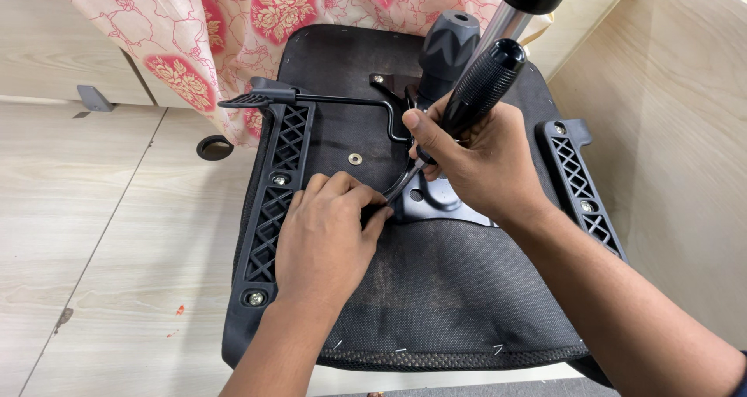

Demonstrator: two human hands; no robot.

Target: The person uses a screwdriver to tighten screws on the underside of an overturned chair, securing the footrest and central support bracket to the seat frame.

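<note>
An office chair seat (443,288) lies upside down on the floor, its black fabric underside facing up. My right hand (475,160) grips a screwdriver by its black ribbed handle (482,82), the shaft angled down toward the grey metal mechanism plate (440,199) at the seat's centre. My left hand (327,234) rests on the seat beside the plate, fingertips pinched at the screwdriver's tip; the tip itself is hidden. Black lattice armrest brackets sit on the left (276,187) and right (580,187). A black lever (327,99) runs from the mechanism to the left.
The chrome gas-lift column (506,16) with a black cover rises from the mechanism toward the camera. A pink floral cloth (257,24) hangs behind the seat. A wooden panel (669,132) stands close on the right. Pale wood-look floor (101,234) spreads to the left, with a round black cap (214,146).
</note>
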